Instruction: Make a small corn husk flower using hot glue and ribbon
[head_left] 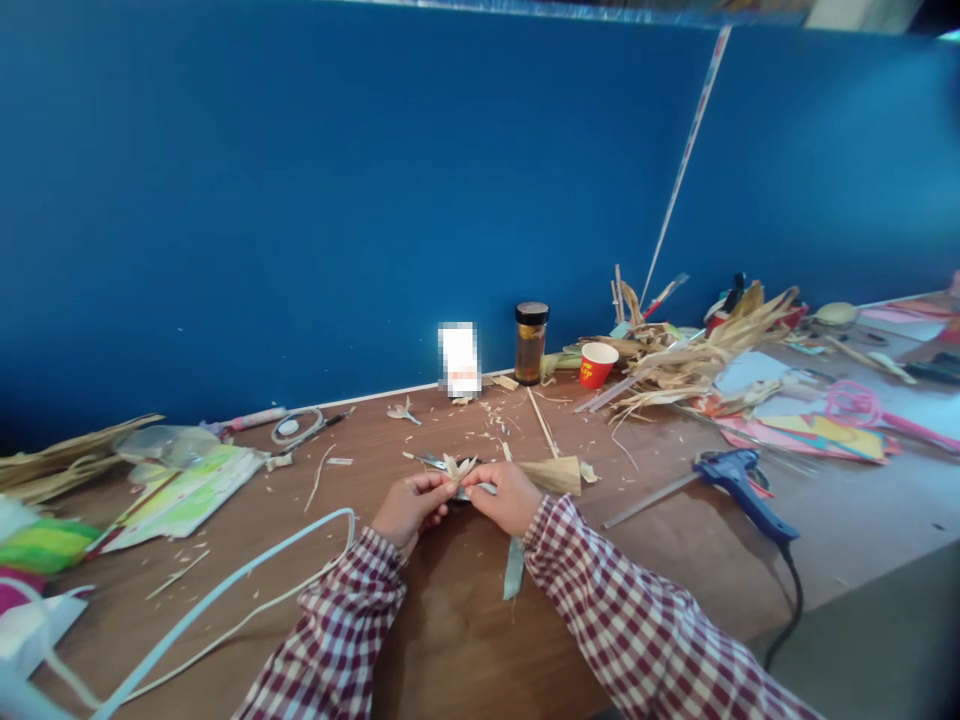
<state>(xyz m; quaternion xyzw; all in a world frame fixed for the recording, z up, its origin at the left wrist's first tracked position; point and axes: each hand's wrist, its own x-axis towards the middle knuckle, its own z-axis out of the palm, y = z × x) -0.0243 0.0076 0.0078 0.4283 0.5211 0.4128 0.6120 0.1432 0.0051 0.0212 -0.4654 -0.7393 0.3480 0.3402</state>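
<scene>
"Pinching a pale flower (459, 466) of slim, petal-like strips at its base, a person in checked sleeves (345, 610) worked at a cluttered table (472, 655), in front of the dark-lidded jar (531, 350)."

"Why at the base?"

"Probably because the strips looked thin and easy to crush. Finger and thumb of the left hand (415, 505) gripped one side, those of the right hand (510, 498) the other, which left the tips to fan out on the side toward the jar."

"Did the flower touch the table?"

"That could not be told. The hands hid its underside and most of a dark object below."

"And the blue glue gun (739, 490)?"

"It lay to the right of the jar and closer to the person, a spot that seemed handy for the right hand yet out of the way."

"The dry husks (697, 360)?"

"Heaped right of the jar, beyond an upright red paper cup (597, 370), perhaps to leave working room before the jar. One folded husk piece (556, 474) lay in front of the jar, just beside the right hand, likely for easy reach."

"Anything else of that kind?"

"A smaller pale blossom (405, 411) lay left of the jar, well apart from the hands, maybe to spare it a knock."
</scene>
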